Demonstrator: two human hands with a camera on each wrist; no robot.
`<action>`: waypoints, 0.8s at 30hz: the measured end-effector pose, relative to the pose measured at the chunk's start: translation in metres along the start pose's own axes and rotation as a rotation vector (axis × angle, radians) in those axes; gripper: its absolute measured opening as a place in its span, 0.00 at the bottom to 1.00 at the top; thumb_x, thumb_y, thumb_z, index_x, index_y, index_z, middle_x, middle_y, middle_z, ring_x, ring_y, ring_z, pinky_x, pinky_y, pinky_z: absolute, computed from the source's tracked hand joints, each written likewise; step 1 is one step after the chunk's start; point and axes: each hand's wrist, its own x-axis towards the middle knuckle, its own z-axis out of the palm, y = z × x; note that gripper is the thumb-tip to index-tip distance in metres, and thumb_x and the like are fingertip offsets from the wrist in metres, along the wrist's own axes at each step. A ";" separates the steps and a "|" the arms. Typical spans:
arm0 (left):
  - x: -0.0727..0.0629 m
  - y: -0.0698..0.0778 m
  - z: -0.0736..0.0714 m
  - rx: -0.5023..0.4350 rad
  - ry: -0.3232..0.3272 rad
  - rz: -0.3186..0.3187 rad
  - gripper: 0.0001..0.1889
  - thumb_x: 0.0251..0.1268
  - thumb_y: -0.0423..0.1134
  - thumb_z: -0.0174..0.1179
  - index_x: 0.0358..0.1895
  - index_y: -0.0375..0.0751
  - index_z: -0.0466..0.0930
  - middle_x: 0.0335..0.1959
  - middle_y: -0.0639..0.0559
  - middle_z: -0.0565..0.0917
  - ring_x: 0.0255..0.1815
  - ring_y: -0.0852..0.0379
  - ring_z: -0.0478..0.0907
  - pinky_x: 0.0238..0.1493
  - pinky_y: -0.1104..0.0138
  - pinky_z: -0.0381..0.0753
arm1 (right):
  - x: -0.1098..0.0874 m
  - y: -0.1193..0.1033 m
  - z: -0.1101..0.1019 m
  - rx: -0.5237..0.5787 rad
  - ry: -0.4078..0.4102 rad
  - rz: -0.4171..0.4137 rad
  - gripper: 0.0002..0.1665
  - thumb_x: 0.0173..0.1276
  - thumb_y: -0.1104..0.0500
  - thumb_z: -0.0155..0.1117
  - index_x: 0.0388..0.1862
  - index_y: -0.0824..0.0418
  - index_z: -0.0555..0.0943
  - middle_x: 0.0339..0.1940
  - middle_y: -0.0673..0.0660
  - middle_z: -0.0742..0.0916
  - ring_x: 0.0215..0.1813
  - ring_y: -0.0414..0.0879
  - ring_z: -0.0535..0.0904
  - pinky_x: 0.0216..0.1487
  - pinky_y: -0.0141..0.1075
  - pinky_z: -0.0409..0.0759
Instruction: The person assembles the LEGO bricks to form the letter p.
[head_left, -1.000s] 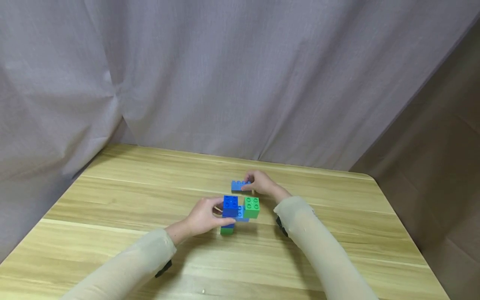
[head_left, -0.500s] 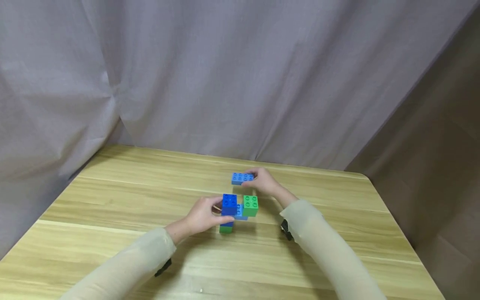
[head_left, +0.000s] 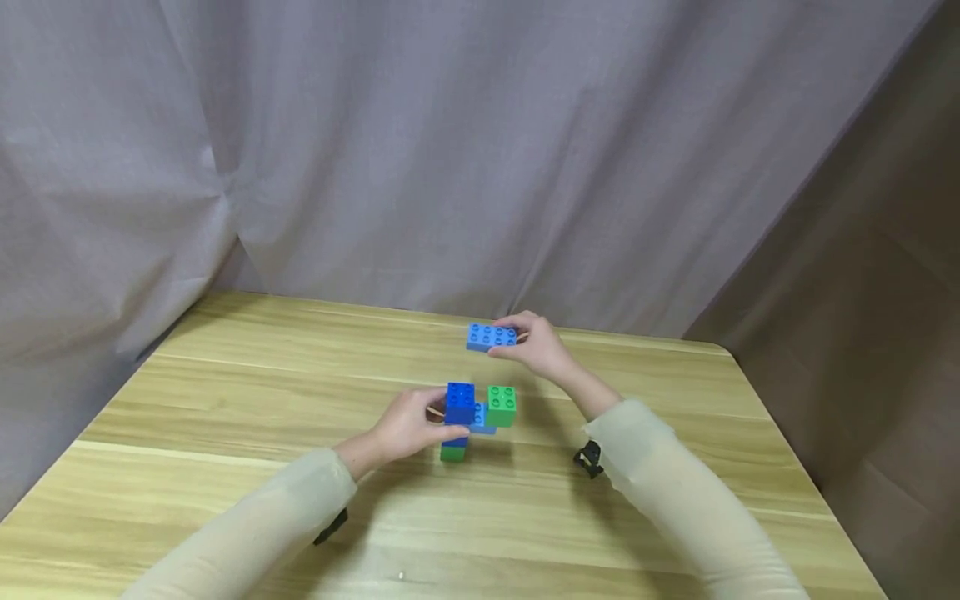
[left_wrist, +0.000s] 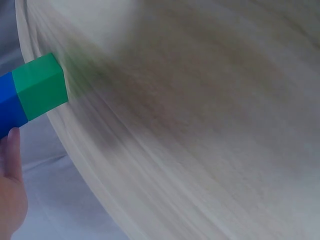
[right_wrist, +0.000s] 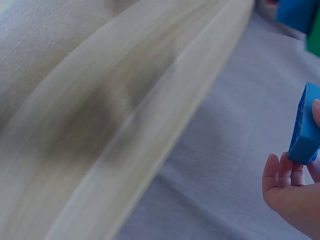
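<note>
My left hand (head_left: 411, 427) grips a stack of toy building bricks by its dark blue part (head_left: 460, 404). From the stack a light blue brick (head_left: 482, 421) juts rightward, bearing a light green brick (head_left: 501, 407). A green brick (left_wrist: 40, 85) forms the lower end; whether it touches the table I cannot tell. Beyond the stack, my right hand (head_left: 543, 350) pinches a separate light blue eight-stud brick (head_left: 483, 335) by its right end, studs up. Its hollow underside shows in the right wrist view, where the brick (right_wrist: 305, 132) sits between thumb and fingers.
The wooden table (head_left: 300, 375) reaches back to a grey curtain (head_left: 390, 167). A darker curtain (head_left: 862, 333) hangs along the right side. A tiny pale speck (head_left: 401, 575) lies near the front of the table.
My right hand has lifted the loose light blue brick off the table, raising it and tilting its studs into view. The left hand and the stack have hardly moved.
</note>
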 end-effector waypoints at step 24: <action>0.008 -0.003 0.004 -0.032 0.005 0.038 0.22 0.55 0.47 0.67 0.51 0.40 0.78 0.40 0.47 0.86 0.41 0.54 0.83 0.40 0.72 0.83 | -0.049 -0.030 -0.008 0.020 -0.169 -0.144 0.22 0.55 0.55 0.72 0.47 0.62 0.81 0.38 0.57 0.84 0.32 0.44 0.73 0.30 0.31 0.73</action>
